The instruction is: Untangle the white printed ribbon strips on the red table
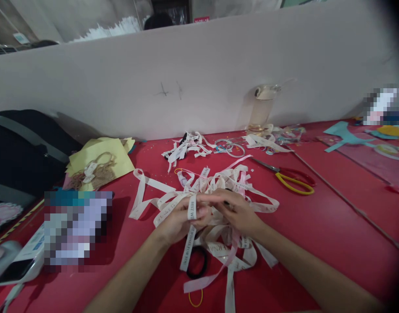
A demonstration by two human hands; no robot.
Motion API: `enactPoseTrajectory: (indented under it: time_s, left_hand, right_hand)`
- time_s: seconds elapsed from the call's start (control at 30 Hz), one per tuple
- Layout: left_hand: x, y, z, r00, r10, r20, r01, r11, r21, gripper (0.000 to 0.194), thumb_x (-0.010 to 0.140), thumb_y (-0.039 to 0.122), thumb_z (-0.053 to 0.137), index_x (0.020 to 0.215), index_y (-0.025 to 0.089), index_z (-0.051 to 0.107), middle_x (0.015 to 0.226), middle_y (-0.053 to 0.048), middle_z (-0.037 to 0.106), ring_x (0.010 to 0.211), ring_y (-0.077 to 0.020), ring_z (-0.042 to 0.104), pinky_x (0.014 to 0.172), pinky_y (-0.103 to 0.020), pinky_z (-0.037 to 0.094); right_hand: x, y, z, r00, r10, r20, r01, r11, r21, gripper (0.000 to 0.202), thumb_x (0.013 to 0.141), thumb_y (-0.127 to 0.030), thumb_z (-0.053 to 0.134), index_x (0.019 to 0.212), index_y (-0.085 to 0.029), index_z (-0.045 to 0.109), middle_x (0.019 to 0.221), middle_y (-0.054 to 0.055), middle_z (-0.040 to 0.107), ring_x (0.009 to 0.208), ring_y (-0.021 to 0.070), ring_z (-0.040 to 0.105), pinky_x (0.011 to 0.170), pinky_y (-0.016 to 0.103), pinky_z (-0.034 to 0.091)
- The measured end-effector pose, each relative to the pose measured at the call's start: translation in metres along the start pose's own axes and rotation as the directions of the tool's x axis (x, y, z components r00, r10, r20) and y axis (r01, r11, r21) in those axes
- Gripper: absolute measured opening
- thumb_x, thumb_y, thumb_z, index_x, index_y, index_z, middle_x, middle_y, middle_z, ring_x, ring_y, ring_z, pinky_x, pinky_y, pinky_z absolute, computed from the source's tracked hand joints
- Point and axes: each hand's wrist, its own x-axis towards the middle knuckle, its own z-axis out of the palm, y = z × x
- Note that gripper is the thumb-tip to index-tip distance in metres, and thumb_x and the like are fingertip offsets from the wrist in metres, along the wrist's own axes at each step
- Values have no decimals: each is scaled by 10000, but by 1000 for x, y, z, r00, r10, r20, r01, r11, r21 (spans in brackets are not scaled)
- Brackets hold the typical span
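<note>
My left hand (182,216) is closed around a white printed ribbon (192,208) that loops over its fingers and hangs down toward the table. Its lettering reads "BEST W…". My right hand (240,213) meets the left at the fingertips, fingers bent together; what they pinch is hidden. Beneath and behind both hands spreads a tangled pile of white and pink ribbons (219,248). Just below the left hand lies a black hair tie (197,262), and nearer me a yellow rubber band (196,298).
Scissors (293,180) with red and yellow handles lie right of the pile. Behind are ribbon scraps (188,148) and a clear bottle (261,108) against the grey partition (121,87). Yellow paper (121,156) and a dark bag (19,161) sit on the left.
</note>
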Motion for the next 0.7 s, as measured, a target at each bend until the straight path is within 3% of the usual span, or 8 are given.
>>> enactPoseTrajectory:
  time_s: [0.13,0.27,0.4,0.5,0.57,0.7]
  left_hand:
    - [4,1,-3,996,52,-67,-48,997,66,432,884,270,511,1305,182,546,524,75,235,471,-66,189,478,-225,154]
    - [6,1,-2,996,34,-85,-20,988,154,565,899,426,459,1390,147,435,506,89,208,466,-75,127,464,-224,129]
    - [4,1,1,989,6,-148,54,915,399,591,931,515,326,1331,123,514,475,85,217,456,-82,123,458,-226,122]
    - [3,0,4,965,30,-259,131,805,579,546,938,495,315,1207,143,634,483,56,289,473,-101,202,467,-225,183]
    - [5,0,6,952,105,-286,109,759,642,446,918,446,410,1145,170,676,506,33,383,512,-120,292,512,-228,264]
    - [10,-2,5,929,220,-298,20,773,634,368,821,274,591,1178,203,652,625,16,581,630,-151,440,673,-254,377]
  right_hand:
    - [-1,0,2,999,-44,0,44,996,-77,234,955,-304,440,788,-200,567,802,26,613,786,146,580,748,274,452]
    - [-2,0,3,995,-100,14,101,982,-159,202,946,-265,448,787,-195,549,783,38,615,779,157,572,734,284,442]
    - [-3,2,3,979,-180,91,197,953,-232,189,927,-226,454,772,-188,553,743,50,622,755,170,568,728,300,441]
    - [-5,4,2,967,-216,138,246,934,-261,174,920,-225,460,778,-190,555,723,45,615,733,170,554,719,304,432]
    - [-6,4,2,961,-230,156,265,928,-261,207,923,-243,459,737,-195,537,708,39,594,724,164,540,705,296,419]
    - [-7,1,3,958,-222,180,263,930,-255,265,930,-285,457,683,-198,496,645,7,517,645,138,481,630,270,371]
